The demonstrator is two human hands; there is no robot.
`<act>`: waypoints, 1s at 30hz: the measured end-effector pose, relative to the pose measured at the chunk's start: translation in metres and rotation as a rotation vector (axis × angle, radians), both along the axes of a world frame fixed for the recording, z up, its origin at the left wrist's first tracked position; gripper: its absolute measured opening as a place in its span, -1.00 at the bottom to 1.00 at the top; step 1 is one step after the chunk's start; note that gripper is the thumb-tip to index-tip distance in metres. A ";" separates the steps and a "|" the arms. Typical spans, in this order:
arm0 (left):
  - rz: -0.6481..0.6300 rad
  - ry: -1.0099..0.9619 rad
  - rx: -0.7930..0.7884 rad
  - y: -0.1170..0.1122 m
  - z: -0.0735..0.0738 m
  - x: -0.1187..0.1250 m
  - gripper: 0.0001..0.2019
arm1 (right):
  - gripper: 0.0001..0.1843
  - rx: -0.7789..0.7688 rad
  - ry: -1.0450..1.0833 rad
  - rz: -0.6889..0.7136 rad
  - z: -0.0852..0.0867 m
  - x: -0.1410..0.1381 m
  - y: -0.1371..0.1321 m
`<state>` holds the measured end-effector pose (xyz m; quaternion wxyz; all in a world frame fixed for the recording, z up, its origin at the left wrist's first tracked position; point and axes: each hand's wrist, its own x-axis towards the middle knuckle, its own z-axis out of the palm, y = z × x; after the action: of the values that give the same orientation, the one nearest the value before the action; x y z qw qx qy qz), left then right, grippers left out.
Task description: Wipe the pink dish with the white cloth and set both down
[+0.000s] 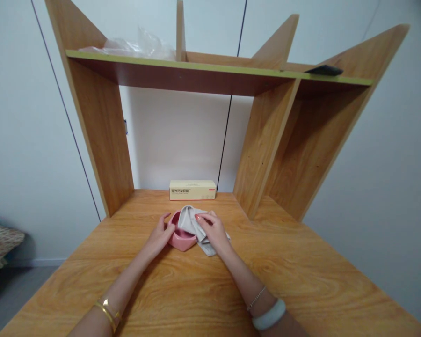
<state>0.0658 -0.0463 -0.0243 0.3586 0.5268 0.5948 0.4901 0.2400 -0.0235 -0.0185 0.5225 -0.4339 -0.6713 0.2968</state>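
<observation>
A pink angular bowl (182, 242) rests on the wooden desk in front of me. My left hand (160, 235) grips its left side, thumb over the rim and fingers along the outer wall. In my right hand (212, 229) a light grey cloth (189, 220) is pinched between thumb and fingers. Part of the cloth lies over the bowl's far right rim and covers some of the inside. Its lower end hangs down beside the bowl, beneath my right hand.
Behind the bowl stands a long cream box (192, 190) with printed writing. A wooden shelf unit (185, 77) rises at the back of the desk (196, 299), with upright panels at both sides. Clear plastic (136, 47) and a dark flat object (325, 70) lie on its shelf.
</observation>
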 end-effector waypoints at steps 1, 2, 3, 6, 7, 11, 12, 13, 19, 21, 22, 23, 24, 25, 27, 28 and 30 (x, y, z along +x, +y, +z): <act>-0.003 0.009 0.010 0.000 0.000 0.001 -0.42 | -0.69 0.001 -0.063 -0.002 -0.002 -0.001 0.000; -0.009 0.020 0.015 -0.001 0.000 0.002 -0.42 | -0.69 -0.007 -0.115 -0.020 -0.004 -0.002 -0.001; -0.018 0.037 0.025 -0.002 0.000 0.003 -0.43 | -0.70 -0.023 -0.150 -0.053 -0.005 -0.002 -0.001; -0.047 0.133 0.114 -0.007 0.004 0.006 -0.42 | -0.52 -0.104 -0.197 -0.142 -0.010 -0.001 0.000; -0.055 0.173 0.152 -0.010 0.005 0.007 -0.41 | -0.41 -0.134 -0.215 -0.143 -0.011 0.000 0.001; -0.078 0.310 0.249 -0.016 0.010 0.010 -0.35 | -0.49 -0.230 -0.353 -0.105 -0.009 0.005 0.003; -0.085 0.316 0.250 -0.017 0.010 0.011 -0.33 | -0.56 -0.241 -0.371 -0.112 -0.008 0.006 0.004; -0.093 0.305 0.248 -0.017 0.009 0.013 -0.31 | -0.61 -0.242 -0.370 -0.124 -0.008 0.008 0.004; -0.193 0.115 0.254 -0.016 0.002 0.028 -0.28 | -0.59 -0.166 -0.246 -0.120 -0.018 0.008 0.007; -0.182 0.100 0.261 -0.017 0.003 0.032 -0.31 | -0.61 -0.184 -0.253 -0.103 -0.019 0.007 0.007; -0.159 0.117 0.265 -0.018 0.004 0.032 -0.33 | -0.63 -0.201 -0.270 -0.099 -0.017 0.007 0.007; -0.135 0.150 0.265 -0.019 0.005 0.032 -0.35 | -0.64 -0.218 -0.293 -0.109 -0.015 0.007 0.006; -0.119 0.190 0.260 -0.020 0.007 0.030 -0.36 | -0.63 -0.229 -0.323 -0.139 -0.012 0.007 0.004; -0.110 0.233 0.250 -0.020 0.009 0.029 -0.37 | -0.59 -0.231 -0.361 -0.183 -0.008 0.007 0.001; -0.101 0.316 0.224 -0.022 0.013 0.025 -0.37 | -0.46 -0.215 -0.471 -0.286 0.002 0.008 -0.006; -0.097 0.349 0.216 -0.023 0.015 0.024 -0.37 | -0.40 -0.198 -0.537 -0.328 0.007 0.008 -0.009; -0.089 0.390 0.217 -0.024 0.018 0.022 -0.38 | -0.34 -0.156 -0.665 -0.363 0.015 0.009 -0.015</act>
<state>0.0880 -0.0706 -0.0068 0.1993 0.6727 0.5728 0.4238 0.2486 -0.0387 -0.0040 0.2855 -0.6569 -0.6917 0.0928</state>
